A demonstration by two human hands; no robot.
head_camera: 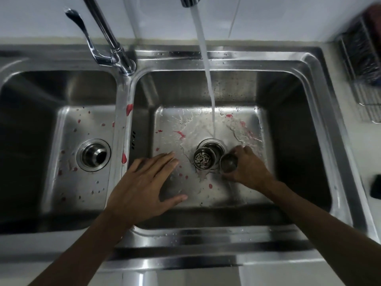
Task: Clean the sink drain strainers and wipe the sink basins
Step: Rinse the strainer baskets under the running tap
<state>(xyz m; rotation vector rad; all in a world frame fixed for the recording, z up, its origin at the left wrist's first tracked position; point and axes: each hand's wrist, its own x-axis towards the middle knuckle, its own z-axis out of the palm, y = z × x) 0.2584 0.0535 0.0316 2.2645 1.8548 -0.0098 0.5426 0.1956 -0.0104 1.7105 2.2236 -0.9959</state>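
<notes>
A double steel sink fills the view, its right basin point(288, 162) and left basin point(68, 182) both spattered with red stains. Water runs from the tap spout point(190, 1) onto the right basin floor by the drain point(212, 144). A strainer basket point(203, 161) holding debris lies tilted beside that drain. My right hand point(249, 166) is shut on a round metal drain cap point(228, 165) just right of the basket. My left hand point(144, 186) hovers open, fingers spread, over the right basin's left side. The left basin's strainer point(93, 154) sits in its drain.
The faucet base and lever point(115, 50) stand on the divider between the basins. A wire rack point(365, 65) with dark items sits on the counter at the right. A small black object point(375, 186) lies at the right edge.
</notes>
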